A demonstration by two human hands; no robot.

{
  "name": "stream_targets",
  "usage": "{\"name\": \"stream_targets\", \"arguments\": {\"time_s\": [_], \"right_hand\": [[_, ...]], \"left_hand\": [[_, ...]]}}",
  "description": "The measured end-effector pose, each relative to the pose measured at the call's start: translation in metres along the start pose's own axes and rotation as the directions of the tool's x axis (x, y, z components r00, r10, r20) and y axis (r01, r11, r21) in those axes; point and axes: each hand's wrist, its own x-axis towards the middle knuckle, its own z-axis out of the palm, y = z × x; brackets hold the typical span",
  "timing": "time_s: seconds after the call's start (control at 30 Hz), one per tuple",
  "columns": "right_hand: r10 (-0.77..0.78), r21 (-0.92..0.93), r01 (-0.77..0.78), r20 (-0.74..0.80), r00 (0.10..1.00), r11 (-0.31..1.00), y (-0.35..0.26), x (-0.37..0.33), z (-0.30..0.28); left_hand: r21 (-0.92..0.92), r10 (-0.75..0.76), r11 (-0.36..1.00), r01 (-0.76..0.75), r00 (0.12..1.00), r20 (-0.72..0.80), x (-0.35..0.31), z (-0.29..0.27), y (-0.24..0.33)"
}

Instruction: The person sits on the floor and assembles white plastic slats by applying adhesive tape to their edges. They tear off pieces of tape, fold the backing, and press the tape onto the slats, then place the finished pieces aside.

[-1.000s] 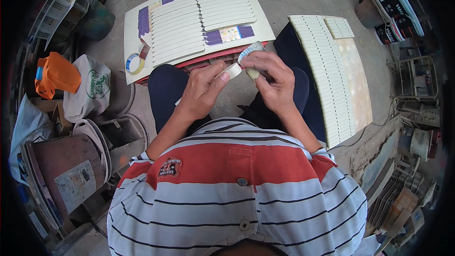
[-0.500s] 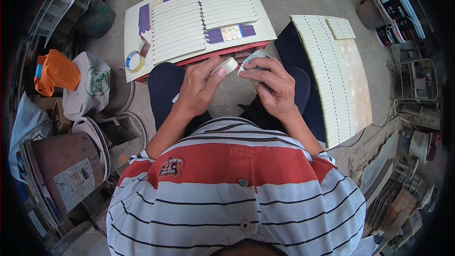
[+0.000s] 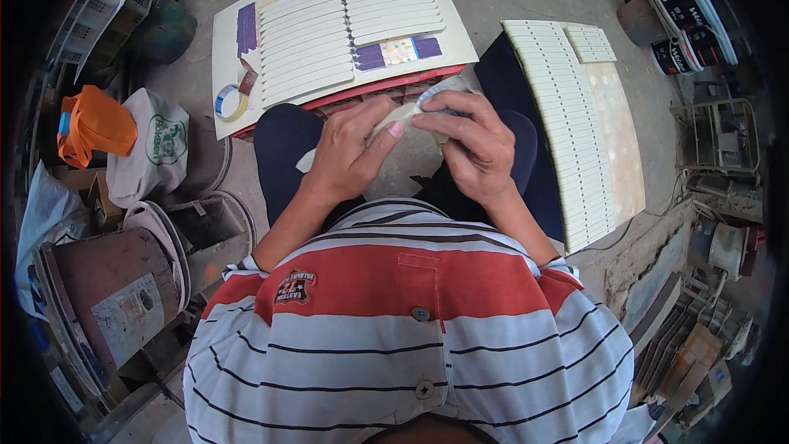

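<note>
My left hand (image 3: 349, 156) and my right hand (image 3: 470, 140) meet over my lap, pinching a narrow white strip (image 3: 393, 119) between the fingertips. A bit of pale, bluish wrapping (image 3: 444, 89) shows above my right fingers. Just beyond my knees lies a white board (image 3: 246, 82) on a red crate, carrying rows of white strips (image 3: 304, 45) and purple patches (image 3: 370, 56). A roll of tape (image 3: 230, 101) rests on its near left corner.
A second board (image 3: 612, 148) with a column of white strips lies on the floor at my right. An orange bag (image 3: 94, 123) and a white bag (image 3: 156, 152) sit at left, near a rusty drum (image 3: 107, 296). Paint cans (image 3: 682, 8) stand at upper right.
Both hands have stayed together over my lap; the white strip has turned and slid between my fingertips, and my right hand has closed further over the pale wrapping.
</note>
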Motion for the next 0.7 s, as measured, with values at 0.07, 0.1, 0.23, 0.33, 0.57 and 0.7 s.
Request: {"name": "stream_targets", "arguments": {"time_s": [0.07, 0.1, 0.23, 0.33, 0.57, 0.7], "right_hand": [[0.043, 0.033, -0.043, 0.004, 0.999, 0.999, 0.0031, -0.0028, 0.001], [0.064, 0.05, -0.064, 0.007, 0.998, 0.997, 0.0044, -0.0037, 0.0012], [0.118, 0.09, -0.117, -0.003, 0.993, 0.989, 0.0038, -0.0036, 0.0007], [0.078, 0.108, -0.08, 0.015, 0.997, 0.991, 0.0, -0.0001, 0.002], [0.129, 0.173, -0.127, -0.003, 0.992, 0.977, 0.0026, -0.0013, 0.0048], [0.175, 0.125, -0.177, 0.031, 0.984, 0.976, 0.0072, -0.0035, 0.0024]], "left_hand": [[-0.013, 0.044, 0.999, -0.044, 0.999, 0.007, 0.0008, -0.0004, 0.0004], [-0.034, 0.043, 0.998, -0.043, 0.999, 0.006, 0.0005, -0.0014, -0.0009], [-0.036, 0.053, 0.998, -0.052, 0.998, 0.019, -0.0003, -0.0004, -0.0046], [-0.06, 0.076, 0.995, -0.076, 0.997, 0.0, -0.0016, 0.0024, -0.0058], [-0.09, 0.085, 0.992, -0.084, 0.996, 0.006, -0.001, 0.001, -0.0055], [-0.143, 0.082, 0.986, -0.082, 0.997, -0.004, -0.0016, -0.002, -0.0038]]}}
